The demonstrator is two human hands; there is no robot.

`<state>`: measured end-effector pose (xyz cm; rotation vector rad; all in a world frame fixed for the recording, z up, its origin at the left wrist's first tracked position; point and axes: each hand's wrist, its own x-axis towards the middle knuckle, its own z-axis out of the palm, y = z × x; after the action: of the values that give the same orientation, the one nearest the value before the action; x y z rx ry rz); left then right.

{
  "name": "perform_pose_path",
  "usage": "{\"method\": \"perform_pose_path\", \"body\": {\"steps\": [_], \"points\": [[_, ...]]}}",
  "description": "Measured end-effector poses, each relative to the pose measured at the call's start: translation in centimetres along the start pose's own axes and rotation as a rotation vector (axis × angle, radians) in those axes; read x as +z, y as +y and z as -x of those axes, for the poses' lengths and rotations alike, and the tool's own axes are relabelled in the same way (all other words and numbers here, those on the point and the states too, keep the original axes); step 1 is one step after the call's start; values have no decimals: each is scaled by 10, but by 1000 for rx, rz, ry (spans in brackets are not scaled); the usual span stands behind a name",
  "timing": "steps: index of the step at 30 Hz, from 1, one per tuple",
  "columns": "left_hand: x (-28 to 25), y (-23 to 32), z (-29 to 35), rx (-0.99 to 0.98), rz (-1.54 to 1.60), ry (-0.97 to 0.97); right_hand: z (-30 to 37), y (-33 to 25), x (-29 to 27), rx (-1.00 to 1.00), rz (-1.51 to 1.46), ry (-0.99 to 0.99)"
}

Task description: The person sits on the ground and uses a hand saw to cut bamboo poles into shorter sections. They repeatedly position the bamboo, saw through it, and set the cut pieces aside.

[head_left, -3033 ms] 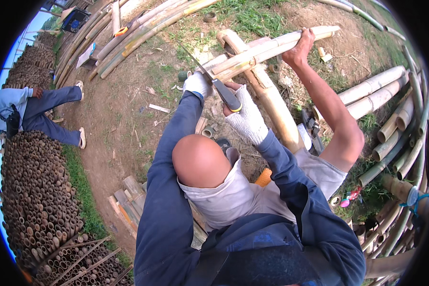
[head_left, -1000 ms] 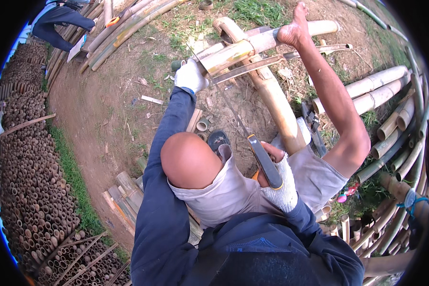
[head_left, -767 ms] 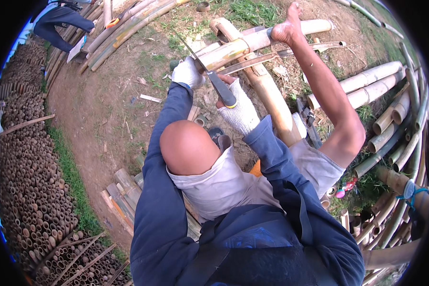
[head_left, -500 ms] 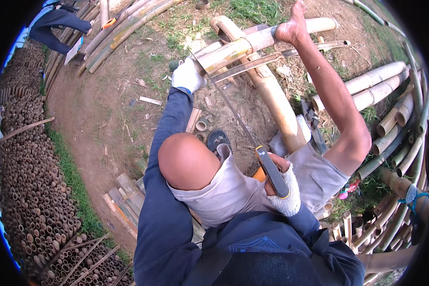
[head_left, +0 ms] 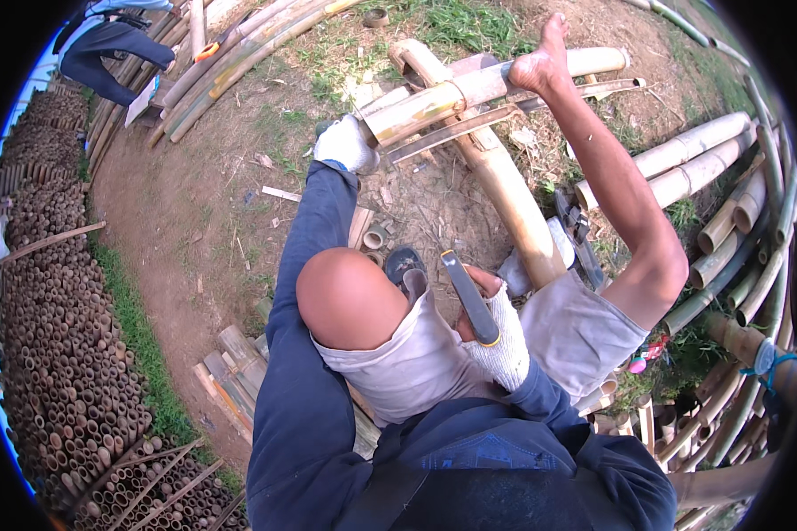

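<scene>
My right hand [head_left: 498, 341], in a white fingerless glove, is closed round the dark grey, yellow-edged handle of a hand saw [head_left: 469, 296]. Its blade points away from me and is thin and hard to make out against the ground. A thick bamboo pole [head_left: 483, 86] lies across a bamboo support [head_left: 514, 190], its cut end facing left. My bare foot presses on the pole. At that end my left hand [head_left: 345, 146], in a white glove, is closed on a short greenish bamboo piece [head_left: 324, 126], mostly hidden by the glove.
Split bamboo [head_left: 456, 133] lies beside the pole. Short bamboo rings [head_left: 375, 236] and a sandal [head_left: 405, 259] are on the ground before me. Thick poles [head_left: 695, 155] lie at right, a large stack of cut tubes [head_left: 71, 354] at left. Another person [head_left: 106, 57] stands far left.
The saw has come away from the pole's end, and my right hand has moved left and slightly nearer with it. My left hand has shifted slightly from the pole's end.
</scene>
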<state>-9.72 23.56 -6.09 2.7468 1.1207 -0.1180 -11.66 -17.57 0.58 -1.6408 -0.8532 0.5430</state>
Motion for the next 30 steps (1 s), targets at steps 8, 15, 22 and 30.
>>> {"method": "perform_pose_path", "body": {"steps": [8,15,22,30], "points": [[-14,4,-4,-52,32,1,-126,35,63,-181,-112,38],[-17,0,-5,121,-60,-65,-31,18,25,3,59,-6],[-18,4,-12,93,-84,-206,-85,0,23,189,-14,-58],[-5,-9,-20,135,-70,-200,-95,48,54,87,-78,-49]]}}
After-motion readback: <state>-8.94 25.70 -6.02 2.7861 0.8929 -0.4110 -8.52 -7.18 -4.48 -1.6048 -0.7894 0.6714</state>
